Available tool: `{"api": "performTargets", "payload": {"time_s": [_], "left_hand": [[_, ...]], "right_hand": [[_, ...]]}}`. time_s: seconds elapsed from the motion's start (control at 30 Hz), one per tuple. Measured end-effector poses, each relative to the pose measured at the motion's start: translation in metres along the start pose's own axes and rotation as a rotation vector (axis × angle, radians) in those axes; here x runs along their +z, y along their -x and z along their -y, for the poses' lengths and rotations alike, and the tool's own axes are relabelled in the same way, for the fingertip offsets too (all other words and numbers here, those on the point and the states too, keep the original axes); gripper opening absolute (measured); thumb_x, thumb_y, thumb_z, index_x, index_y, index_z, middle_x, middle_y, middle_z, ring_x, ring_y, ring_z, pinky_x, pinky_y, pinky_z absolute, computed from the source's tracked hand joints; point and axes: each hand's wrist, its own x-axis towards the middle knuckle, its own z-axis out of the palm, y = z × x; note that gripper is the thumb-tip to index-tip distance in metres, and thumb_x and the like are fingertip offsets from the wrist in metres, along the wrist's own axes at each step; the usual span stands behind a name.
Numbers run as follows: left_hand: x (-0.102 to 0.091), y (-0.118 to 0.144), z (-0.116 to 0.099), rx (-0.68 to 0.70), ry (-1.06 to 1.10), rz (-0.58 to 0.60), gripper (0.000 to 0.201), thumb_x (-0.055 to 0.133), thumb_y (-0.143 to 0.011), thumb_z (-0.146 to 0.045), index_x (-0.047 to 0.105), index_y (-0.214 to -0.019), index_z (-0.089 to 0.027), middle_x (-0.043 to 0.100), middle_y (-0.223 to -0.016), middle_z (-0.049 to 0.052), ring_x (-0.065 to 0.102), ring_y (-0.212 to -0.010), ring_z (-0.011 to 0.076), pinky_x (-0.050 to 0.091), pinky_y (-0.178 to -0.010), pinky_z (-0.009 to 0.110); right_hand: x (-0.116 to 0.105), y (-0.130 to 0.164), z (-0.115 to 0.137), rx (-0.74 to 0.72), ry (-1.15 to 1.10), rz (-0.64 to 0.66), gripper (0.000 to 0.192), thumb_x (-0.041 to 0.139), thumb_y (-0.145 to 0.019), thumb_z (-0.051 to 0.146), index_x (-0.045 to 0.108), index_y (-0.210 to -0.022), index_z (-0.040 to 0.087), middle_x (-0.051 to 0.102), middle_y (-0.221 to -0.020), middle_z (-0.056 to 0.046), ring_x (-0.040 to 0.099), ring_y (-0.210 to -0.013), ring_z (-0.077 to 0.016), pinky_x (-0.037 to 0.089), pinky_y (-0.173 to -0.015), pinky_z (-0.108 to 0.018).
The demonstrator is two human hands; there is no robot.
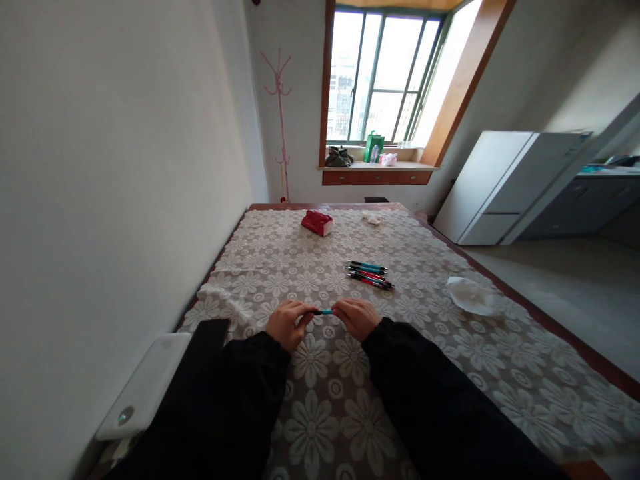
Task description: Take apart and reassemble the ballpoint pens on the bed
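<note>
Head view: both hands meet over the white floral lace tablecloth (320,400). Left hand (287,323) and right hand (357,317) each pinch one end of a slim turquoise plastic pen (324,311), held level between them just above the cloth; fingers closed tight on it. At 1 o'clock from the hands, near, lies a cluster of spare red and turquoise pens (369,274). Crumpled white tissue (471,295) at 3 o'clock, well apart. Red box (317,223) at 12 o'clock, far.
</note>
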Motion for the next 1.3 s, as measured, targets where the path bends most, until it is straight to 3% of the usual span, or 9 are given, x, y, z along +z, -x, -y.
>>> {"api": "performTargets", "payload": {"time_s": [0.13,0.27,0.47,0.63,0.8,0.9,1.07,1.2,1.3], "left_hand": [[0.0003,0.0001,0.0003,-0.012,0.016,-0.034,0.022,0.055,-0.088,-0.024,0.070,-0.103,-0.029,0.070,-0.096,0.000,0.059,-0.096,0.0183,0.046,-0.087,0.030],[0.0011,-0.0002,0.0008,-0.009,0.034,-0.018,0.021,0.055,-0.088,-0.024,0.071,-0.101,-0.029,0.070,-0.096,0.001,0.059,-0.097,0.0184,0.046,-0.087,0.029],[0.0016,-0.0010,0.0031,-0.103,0.078,-0.057,0.019,0.055,-0.088,-0.028,0.072,-0.098,-0.028,0.071,-0.090,0.000,0.060,-0.087,0.0167,0.047,-0.076,0.027],[0.0024,-0.0011,0.0039,-0.057,0.083,-0.045,0.020,0.057,-0.087,-0.027,0.071,-0.101,-0.030,0.072,-0.092,0.000,0.060,-0.092,0.0175,0.047,-0.082,0.030],[0.0026,-0.0007,0.0037,-0.113,0.092,-0.073,0.020,0.055,-0.088,-0.028,0.072,-0.099,-0.028,0.072,-0.093,0.000,0.060,-0.091,0.0173,0.048,-0.079,0.029],[0.0020,-0.0004,0.0032,-0.078,0.101,-0.069,0.019,0.056,-0.088,-0.027,0.071,-0.100,-0.029,0.072,-0.095,0.000,0.061,-0.092,0.0168,0.048,-0.079,0.028],[0.0020,-0.0003,0.0021,-0.097,0.074,-0.092,0.018,0.055,-0.088,-0.027,0.071,-0.098,-0.028,0.071,-0.091,0.001,0.061,-0.087,0.0162,0.047,-0.077,0.028],[0.0017,-0.0004,0.0017,-0.080,0.099,-0.090,0.017,0.055,-0.088,-0.027,0.070,-0.096,-0.027,0.071,-0.091,0.001,0.061,-0.087,0.0161,0.047,-0.077,0.027],[0.0011,-0.0011,0.0017,-0.095,0.153,-0.113,0.015,0.056,-0.087,-0.027,0.070,-0.094,-0.025,0.070,-0.093,0.001,0.061,-0.080,0.0143,0.047,-0.071,0.026]], "right_hand": [[-0.0002,-0.0002,-0.0009,0.006,0.002,-0.011,0.018,0.055,-0.090,0.033,0.059,-0.102,0.020,0.066,-0.084,-0.003,0.060,-0.075,-0.0167,0.043,-0.069,-0.027],[0.0007,-0.0002,-0.0033,-0.048,0.020,-0.030,0.021,0.044,-0.096,0.028,0.060,-0.085,0.020,0.064,-0.077,-0.004,0.057,-0.074,-0.0168,0.042,-0.071,-0.028],[-0.0020,-0.0005,-0.0033,-0.061,-0.015,-0.077,0.021,0.058,-0.089,0.038,0.057,-0.099,0.020,0.063,-0.088,-0.006,0.057,-0.084,-0.0201,0.043,-0.076,-0.031],[-0.0014,-0.0006,-0.0025,-0.026,0.005,-0.082,0.017,0.043,-0.096,0.026,0.058,-0.089,0.020,0.064,-0.081,-0.005,0.058,-0.078,-0.0181,0.042,-0.075,-0.031],[0.0006,0.0004,-0.0052,-0.014,-0.026,-0.073,0.020,0.058,-0.089,0.037,0.057,-0.099,0.021,0.065,-0.082,-0.004,0.060,-0.076,-0.0184,0.043,-0.073,-0.030],[-0.0006,0.0004,-0.0056,-0.023,0.025,-0.058,0.016,0.048,-0.094,0.031,0.060,-0.090,0.020,0.065,-0.078,-0.004,0.059,-0.075,-0.0182,0.041,-0.073,-0.031],[-0.0017,-0.0001,-0.0052,-0.025,-0.011,-0.066,0.022,0.055,-0.091,0.036,0.058,-0.105,0.019,0.067,-0.087,-0.005,0.060,-0.081,-0.0190,0.042,-0.076,-0.031],[-0.0014,0.0002,-0.0060,-0.037,0.032,-0.062,0.026,0.041,-0.097,0.029,0.061,-0.083,0.020,0.066,-0.076,-0.004,0.058,-0.073,-0.0176,0.040,-0.073,-0.031],[-0.0021,0.0006,-0.0057,-0.024,0.006,-0.045,0.019,0.048,-0.094,0.034,0.061,-0.092,0.020,0.064,-0.074,-0.003,0.058,-0.071,-0.0175,0.041,-0.073,-0.032]]}}
